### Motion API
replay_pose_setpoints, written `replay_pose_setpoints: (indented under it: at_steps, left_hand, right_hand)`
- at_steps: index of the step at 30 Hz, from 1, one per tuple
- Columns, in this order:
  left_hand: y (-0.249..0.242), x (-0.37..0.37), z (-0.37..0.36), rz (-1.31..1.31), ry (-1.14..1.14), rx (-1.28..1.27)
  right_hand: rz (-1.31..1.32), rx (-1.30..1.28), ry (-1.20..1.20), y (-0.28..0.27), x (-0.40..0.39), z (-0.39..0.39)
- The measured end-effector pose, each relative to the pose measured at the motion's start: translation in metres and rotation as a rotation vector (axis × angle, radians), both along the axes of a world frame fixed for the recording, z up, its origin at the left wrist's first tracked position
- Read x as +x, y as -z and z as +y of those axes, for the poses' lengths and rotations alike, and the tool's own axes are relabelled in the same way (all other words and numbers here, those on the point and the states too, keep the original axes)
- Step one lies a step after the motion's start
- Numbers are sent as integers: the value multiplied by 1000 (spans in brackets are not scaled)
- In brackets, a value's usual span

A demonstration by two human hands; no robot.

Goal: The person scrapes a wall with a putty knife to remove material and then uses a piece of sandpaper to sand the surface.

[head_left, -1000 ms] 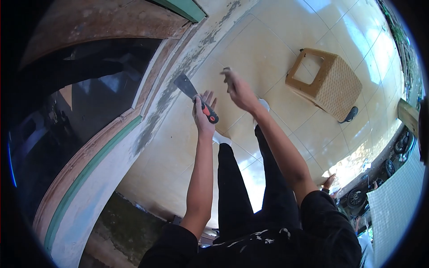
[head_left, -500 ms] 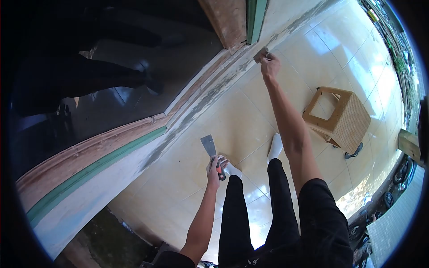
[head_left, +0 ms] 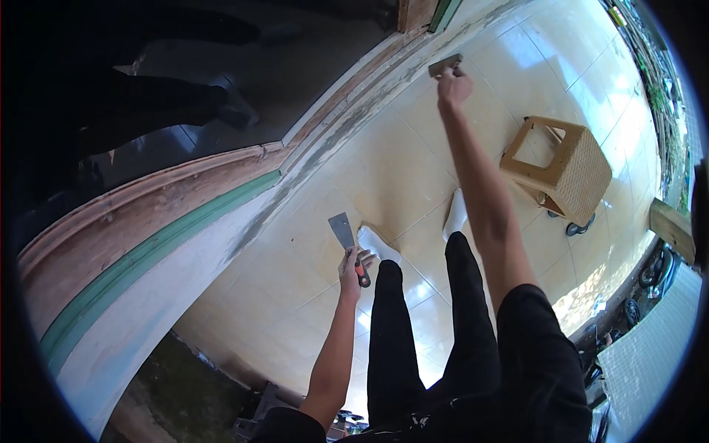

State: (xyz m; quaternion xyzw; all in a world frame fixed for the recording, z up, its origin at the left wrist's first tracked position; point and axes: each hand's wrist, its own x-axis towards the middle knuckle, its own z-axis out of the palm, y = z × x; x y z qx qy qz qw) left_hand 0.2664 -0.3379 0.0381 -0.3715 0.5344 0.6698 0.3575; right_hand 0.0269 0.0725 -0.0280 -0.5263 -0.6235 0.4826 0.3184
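Note:
My left hand (head_left: pixel 351 267) is closed around the red-and-black handle of a putty knife (head_left: pixel 342 230), its wide grey blade pointing up and away over the tiled floor. Stretched far forward, my right hand (head_left: pixel 455 87) grips a flat grey-brown block (head_left: pixel 445 65) between thumb and fingers. The block is near the foot of the wall (head_left: pixel 384 111), where the paint is stained and worn, just below the green door frame (head_left: pixel 444 13).
A tan woven-pattern plastic stool (head_left: pixel 583 173) stands to the right, with dark sandals (head_left: pixel 580 226) beside it. My feet in white socks (head_left: pixel 379 244) are on the glossy tiles (head_left: pixel 325 295). Left is a dark glass pane (head_left: pixel 221 66) above a wooden sill (head_left: pixel 177 177) and green trim (head_left: pixel 170 251).
My right hand and its block have shifted slightly up and right in view, away from the wall base. The block now shows more side-on. The left hand still holds the putty knife.

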Motion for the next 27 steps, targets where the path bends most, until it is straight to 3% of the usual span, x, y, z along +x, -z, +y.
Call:
replay_pose_setpoints:
  at_steps: [2, 3, 4, 7, 11, 14, 17, 22, 25, 27]
  left_hand:
    - [1, 3, -12, -2, 10, 3]
    - [-1, 6, -18, 1, 20, -12]
    - [-2, 7, -25, 7, 30, -26]
    - [-7, 7, -37, 7, -15, -59]
    - [-11, 0, -45, 17, -33, -76]
    - [-12, -3, -48, 30, -50, -87]
    - [-5, -4, -51, 30, -48, -95]
    - [-2, 6, -49, 3, -46, -118]
    - [7, 15, -49, -20, -45, -112]
    - [11, 21, -50, -33, -12, -144]
  right_hand:
    - [-19, -39, -88, 0, -12, 25]
    - [-51, 112, -205, -5, -15, 16]
    - [-78, 263, -321, -13, -20, -1]
    - [2, 237, -279, -24, -11, -99]
    - [186, -9, -621, -23, 34, -262]
    - [242, -130, -892, -46, 49, -315]
    - [175, 10, -1011, -35, 44, -304]
    - [47, 283, -1093, -26, 28, -195]
    - [22, 363, -881, -18, 20, -112]
    - [-4, 151, -510, -26, 9, -48]
